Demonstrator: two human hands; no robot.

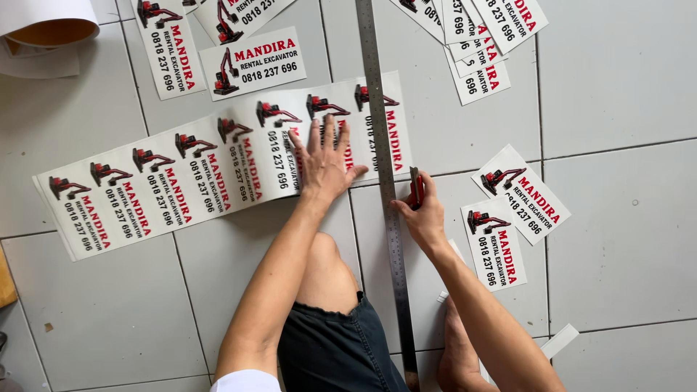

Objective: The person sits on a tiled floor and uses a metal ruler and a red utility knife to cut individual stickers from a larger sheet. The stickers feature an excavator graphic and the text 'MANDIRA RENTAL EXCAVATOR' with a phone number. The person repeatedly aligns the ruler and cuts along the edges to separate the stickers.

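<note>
Small print workshop: tiled floor, printed sticker strip, steel ruler

pale tiled floor carries a printed sticker strip, steel ruler, loose cut stickers, perhaps a paper roll.

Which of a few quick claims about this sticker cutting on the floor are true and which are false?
1. The left hand presses flat on the long printed strip. True.
2. The right hand is empty. False: it grips a red cutter.
3. A metal ruler lies across the strip's end. True.
4. The work lies on a wooden table. False: it lies on a pale tiled floor.
5. Separate cut stickers lie to the right of the ruler. True.
</note>
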